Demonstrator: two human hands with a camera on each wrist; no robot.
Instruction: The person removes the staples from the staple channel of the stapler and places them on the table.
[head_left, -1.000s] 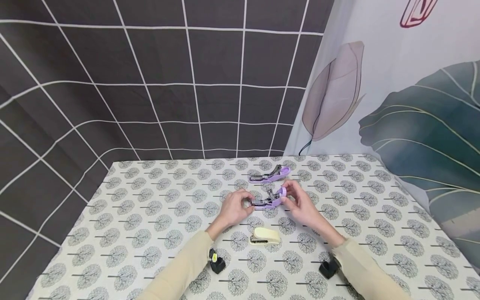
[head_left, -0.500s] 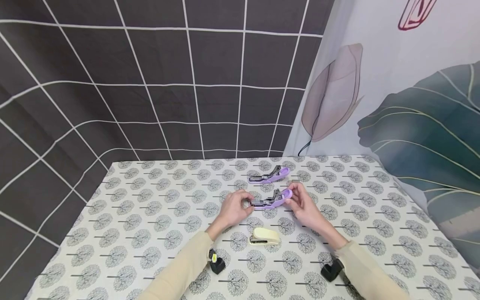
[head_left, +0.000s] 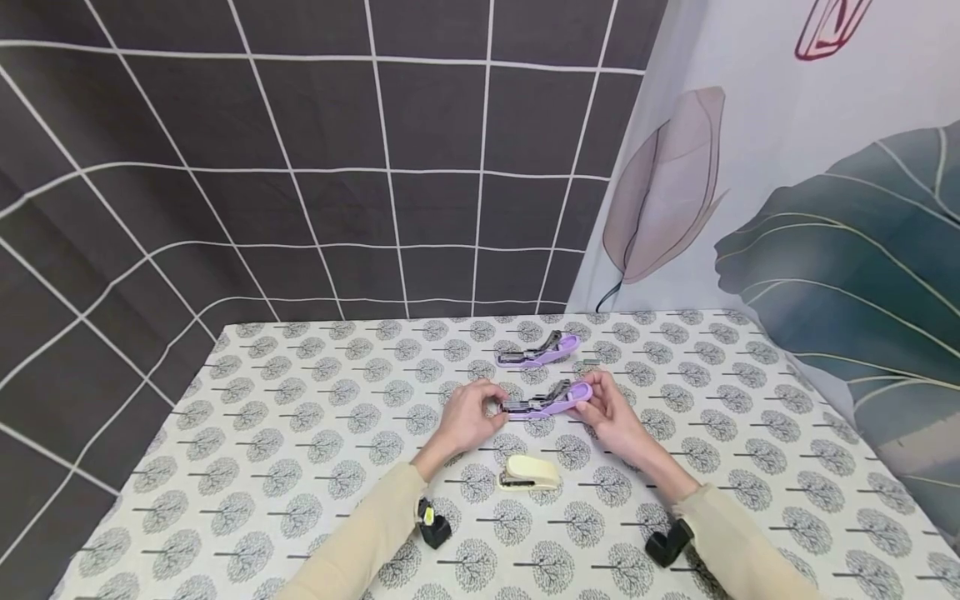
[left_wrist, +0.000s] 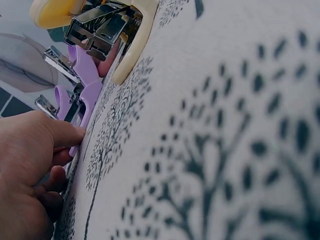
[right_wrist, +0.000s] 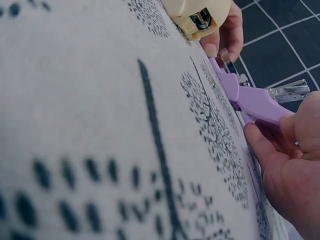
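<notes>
A purple stapler (head_left: 555,406), folded wide open with its metal parts facing up, lies low over the table between my hands. My left hand (head_left: 468,415) pinches its left end between thumb and fingers. With thumb and fingers, my right hand (head_left: 611,421) grips the rounded purple top at the other end. In the right wrist view the purple stapler (right_wrist: 260,104) shows its side, a metal piece sticking up beside my thumb. Just behind it is a second purple stapler (head_left: 538,351), also opened out. A cream stapler (head_left: 529,472) sits closed-up nearer me, touched by neither hand.
The table is covered with a tree-print cloth (head_left: 326,492). A small grey strip (head_left: 592,362) lies beyond my right hand. A dark gridded curtain (head_left: 435,208) stands behind the table, with a leaf-print curtain (head_left: 675,192) at the right.
My right hand has moved right and slightly down, swinging the held stapler's purple top outward and flatter. My left hand has stayed at its left end. The other staplers have not moved.
</notes>
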